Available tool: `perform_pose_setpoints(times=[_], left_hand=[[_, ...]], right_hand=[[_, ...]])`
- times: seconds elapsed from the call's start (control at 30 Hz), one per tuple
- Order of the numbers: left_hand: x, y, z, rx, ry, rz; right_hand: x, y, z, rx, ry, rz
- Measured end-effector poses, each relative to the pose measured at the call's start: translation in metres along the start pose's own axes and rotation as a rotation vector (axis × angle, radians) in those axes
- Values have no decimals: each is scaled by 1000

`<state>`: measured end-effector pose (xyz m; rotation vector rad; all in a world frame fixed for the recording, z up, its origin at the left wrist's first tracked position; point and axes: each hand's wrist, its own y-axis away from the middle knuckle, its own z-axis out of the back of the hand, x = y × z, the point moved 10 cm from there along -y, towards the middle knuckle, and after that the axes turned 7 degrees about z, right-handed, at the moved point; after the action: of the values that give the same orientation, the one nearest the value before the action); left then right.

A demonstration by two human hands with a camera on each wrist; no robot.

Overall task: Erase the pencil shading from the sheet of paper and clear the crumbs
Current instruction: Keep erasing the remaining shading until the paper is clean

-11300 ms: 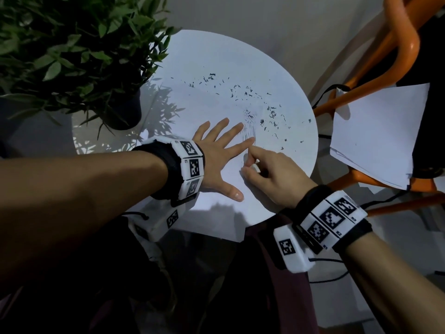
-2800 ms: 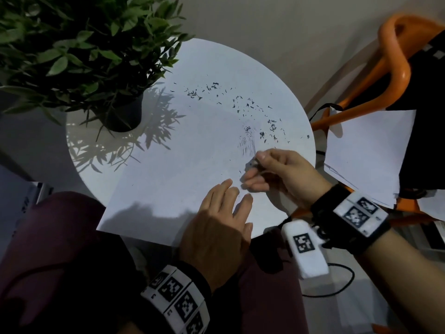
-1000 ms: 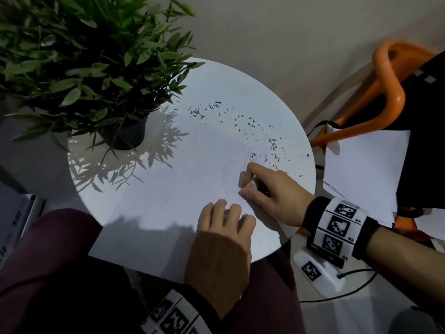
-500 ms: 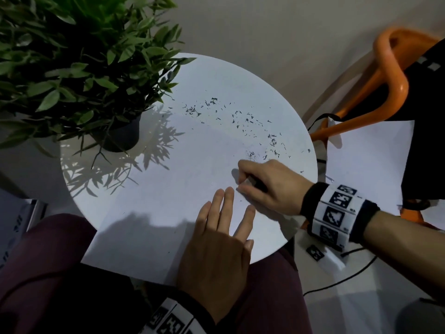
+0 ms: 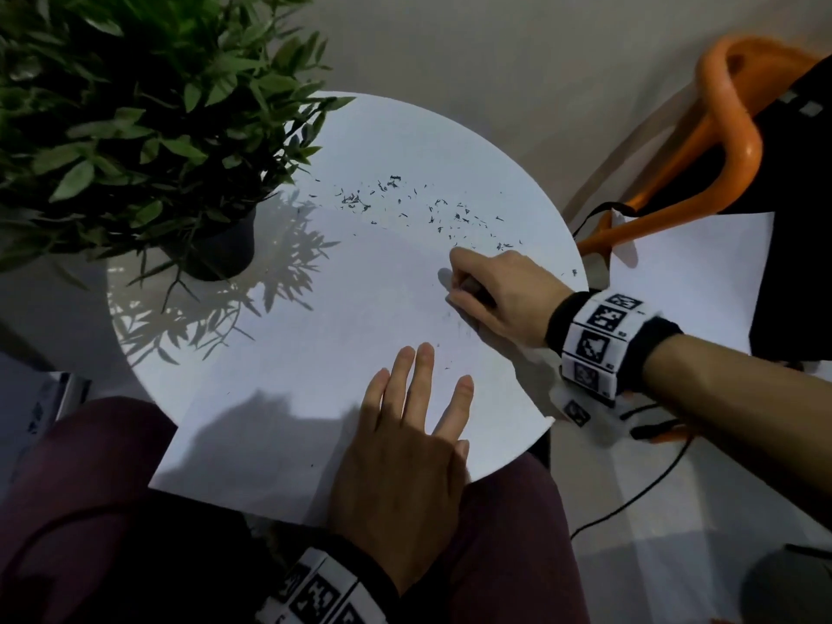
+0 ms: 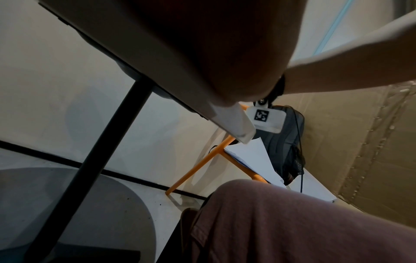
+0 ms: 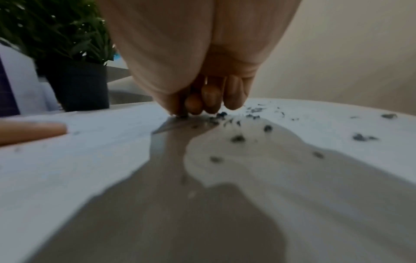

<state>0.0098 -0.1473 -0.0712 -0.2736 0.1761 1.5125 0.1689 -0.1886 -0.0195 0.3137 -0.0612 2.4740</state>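
A white sheet of paper (image 5: 315,353) lies on the round white table (image 5: 405,128), its near corner hanging over the edge. My left hand (image 5: 421,385) presses flat on the sheet's near part, fingers straight and spread. My right hand (image 5: 454,283) is curled round an eraser and holds it down on the paper; the fingers hide nearly all of it. In the right wrist view the right hand's fingertips (image 7: 211,103) touch the sheet among dark crumbs (image 7: 238,137). More crumbs (image 5: 405,204) are strewn across the far part. Only faint specks show beside the right hand.
A potted plant (image 5: 135,128) in a dark pot (image 5: 220,245) stands at the table's left and overhangs it. An orange chair (image 5: 729,128) at the right holds loose white sheets (image 5: 702,281) and a black bag. A cable (image 5: 630,497) lies on the floor.
The pencil patch seen 2.8 s ago no longer shows. My right hand keeps rubbing in the same spot. My left hand's fingers have gone from bunched to spread flat.
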Motion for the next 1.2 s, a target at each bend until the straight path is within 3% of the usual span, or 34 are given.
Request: perform_pose_setpoints(times=[0.1, 0.23, 0.33, 0.43, 0.5, 0.63, 0.73, 0.87, 1.0, 1.1, 1.2], left_hand=[[-1, 1, 0, 0, 3, -8], [0, 1, 3, -26, 10, -6], [0, 0, 2, -22, 10, -6], [-1, 0, 1, -11, 8, -5], [-1, 0, 1, -3, 3, -2], [0, -1, 3, -20, -1, 7], [0, -1, 2, -33, 8, 3], [0, 0, 1, -43, -7, -9], [-2, 0, 4, -71, 29, -3], [-2, -1, 4, -78, 28, -3], [-2, 2, 4, -87, 18, -11]], right_hand=[[-9, -7, 7, -30, -11, -36], [25, 11, -10, 58, -160, 85], [21, 2, -9, 71, -9, 86], [-8, -18, 5, 26, 106, -46], [-11, -18, 7, -4, 44, -76], [23, 12, -11, 71, -157, 27], [21, 11, -11, 23, -103, 26], [-6, -8, 2, -28, -46, -116], [24, 6, -13, 35, -223, -42], [36, 10, -17, 54, -104, 25], [-2, -7, 1, 19, 60, -101]])
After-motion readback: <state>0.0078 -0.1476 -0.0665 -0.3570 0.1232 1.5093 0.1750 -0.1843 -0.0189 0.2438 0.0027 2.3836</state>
